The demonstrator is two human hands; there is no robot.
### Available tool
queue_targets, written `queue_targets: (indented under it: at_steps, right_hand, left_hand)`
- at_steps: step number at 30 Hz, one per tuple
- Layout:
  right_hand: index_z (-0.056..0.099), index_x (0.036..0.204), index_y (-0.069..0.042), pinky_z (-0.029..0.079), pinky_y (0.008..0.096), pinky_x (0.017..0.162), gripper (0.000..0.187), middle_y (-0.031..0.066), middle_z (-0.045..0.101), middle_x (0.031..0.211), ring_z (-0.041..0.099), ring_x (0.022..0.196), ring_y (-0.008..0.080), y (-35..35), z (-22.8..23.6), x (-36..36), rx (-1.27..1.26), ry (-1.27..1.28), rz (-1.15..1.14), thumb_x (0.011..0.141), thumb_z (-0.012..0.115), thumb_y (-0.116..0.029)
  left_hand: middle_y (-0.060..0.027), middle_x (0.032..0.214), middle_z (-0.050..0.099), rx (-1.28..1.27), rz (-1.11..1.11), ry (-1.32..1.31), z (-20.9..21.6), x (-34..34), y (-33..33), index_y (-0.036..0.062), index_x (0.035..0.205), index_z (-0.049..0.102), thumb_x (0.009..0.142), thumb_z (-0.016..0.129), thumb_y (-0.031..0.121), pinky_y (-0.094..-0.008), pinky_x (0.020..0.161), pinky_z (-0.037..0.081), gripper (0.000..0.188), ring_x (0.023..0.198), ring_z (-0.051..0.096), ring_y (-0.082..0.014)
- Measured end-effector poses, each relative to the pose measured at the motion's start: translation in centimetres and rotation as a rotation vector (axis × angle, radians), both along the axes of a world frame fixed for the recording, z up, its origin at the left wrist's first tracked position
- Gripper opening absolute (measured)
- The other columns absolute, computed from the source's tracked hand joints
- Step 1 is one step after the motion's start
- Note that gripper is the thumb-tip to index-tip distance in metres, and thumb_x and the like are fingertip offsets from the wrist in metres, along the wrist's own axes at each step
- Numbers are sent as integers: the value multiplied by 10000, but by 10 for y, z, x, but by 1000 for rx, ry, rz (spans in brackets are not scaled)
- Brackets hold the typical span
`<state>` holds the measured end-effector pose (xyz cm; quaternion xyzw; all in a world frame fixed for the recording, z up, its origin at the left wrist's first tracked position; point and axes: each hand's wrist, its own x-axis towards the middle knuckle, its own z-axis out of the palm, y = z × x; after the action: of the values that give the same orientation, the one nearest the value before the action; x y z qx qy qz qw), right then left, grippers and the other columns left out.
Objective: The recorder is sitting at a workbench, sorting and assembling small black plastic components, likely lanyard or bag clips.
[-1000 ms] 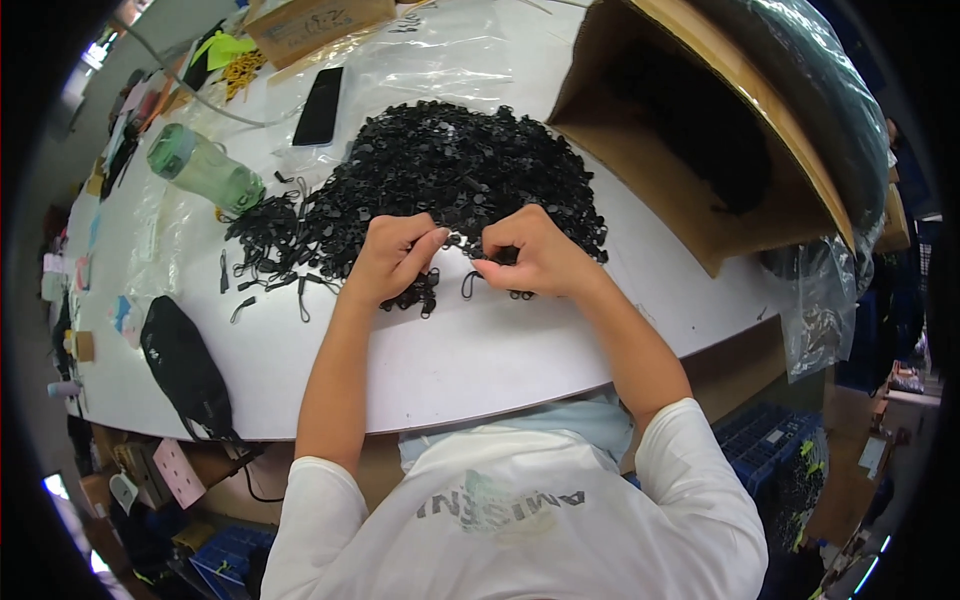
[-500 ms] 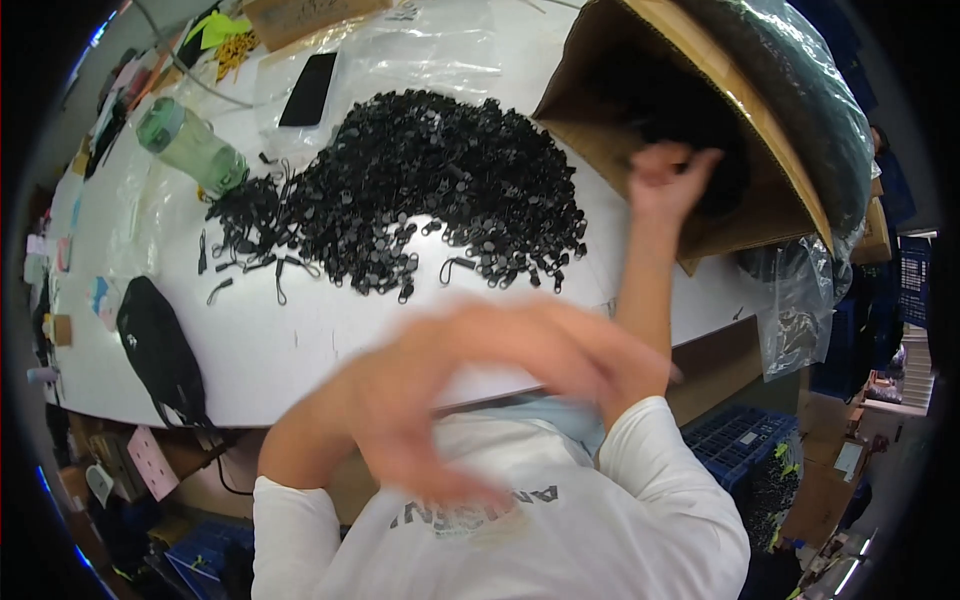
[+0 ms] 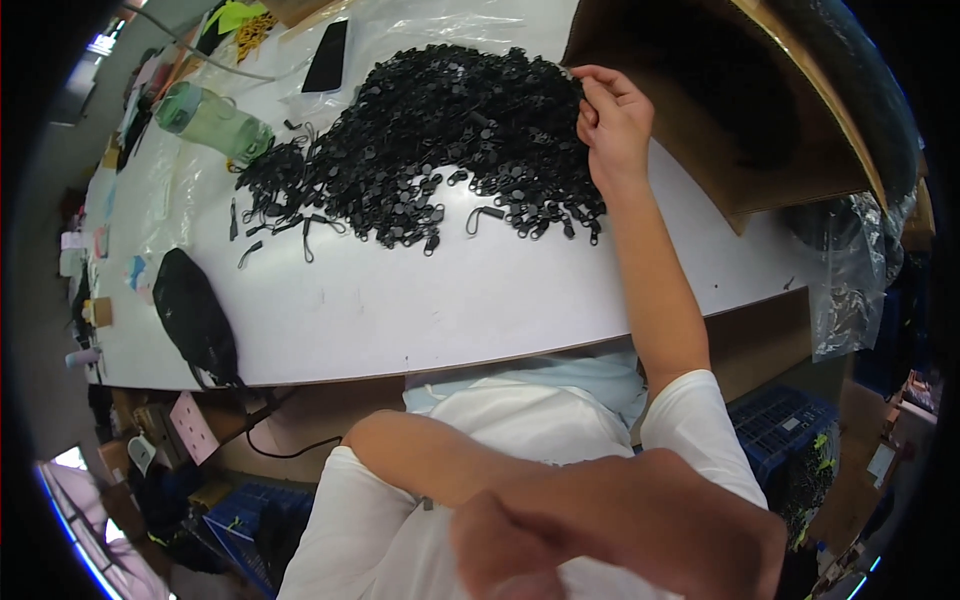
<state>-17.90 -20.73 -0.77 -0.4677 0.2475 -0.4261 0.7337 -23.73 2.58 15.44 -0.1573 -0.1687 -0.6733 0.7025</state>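
A big heap of small black plastic pieces [image 3: 440, 130] lies on the white table [image 3: 450, 300], with a few loose black strips at its left edge. My right hand [image 3: 612, 125] is stretched out to the heap's far right rim, fingers bent together and touching the pieces; whether it holds one is hidden. My left hand [image 3: 520, 555] is raised close to the camera at the bottom of the view, large and blurred, its fingers unreadable. The left forearm crosses in front of my white shirt.
An open cardboard box [image 3: 760, 130] stands right of the heap, with a clear plastic bag [image 3: 850, 270] hanging past the table edge. A green bottle [image 3: 212, 118], a black phone [image 3: 327, 56] and a black pouch [image 3: 193, 318] lie to the left. Blue crates [image 3: 780, 425] sit below.
Both hands left the heap's near edge. The right hand swung up over the box, then came down onto the heap's right rim. The left hand rose toward the camera.
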Motion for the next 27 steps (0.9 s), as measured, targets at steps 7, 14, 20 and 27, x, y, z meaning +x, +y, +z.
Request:
queue_targets:
  at_steps: [7, 14, 20, 27]
  right_hand:
    - [659, 887, 20, 233, 192, 405, 222, -48, 401, 521, 319, 418, 26, 4, -8, 2, -97, 33, 54, 958, 561, -166]
    - [623, 872, 15, 221, 203, 409, 125, -53, 391, 546, 304, 443, 22, -6, -8, -5, 121, -139, 112, 879, 591, -106]
    - [617, 892, 17, 276, 199, 434, 92, -21, 486, 614, 397, 498, 31, -6, -7, -3, -74, -96, 144, 859, 593, -65]
    - [648, 1005, 49, 485, 230, 725, 181, 68, 681, 726, 645, 688, 103, 10, 3, 0, -374, -116, 117, 904, 594, -91]
  left_hand:
    - [-227, 875, 625, -319, 381, 61, -23, -12, -40, -148, 1064, 565, 893, 399, 605, -328, 691, 523, 790, 852, 626, -311]
    - [-175, 820, 617, -196, 256, -130, -49, 21, -25, -44, 881, 610, 904, 580, 393, -370, 669, 494, 439, 791, 605, -306]
    - [-111, 822, 654, 771, 991, -1609, -116, 164, -34, -24, 889, 593, 818, 690, 95, -265, 641, 493, 170, 682, 590, -127]
    - [-91, 825, 593, 483, 813, -2747, -153, 211, -54, 51, 849, 605, 684, 738, 179, -385, 719, 453, 247, 787, 562, -281]
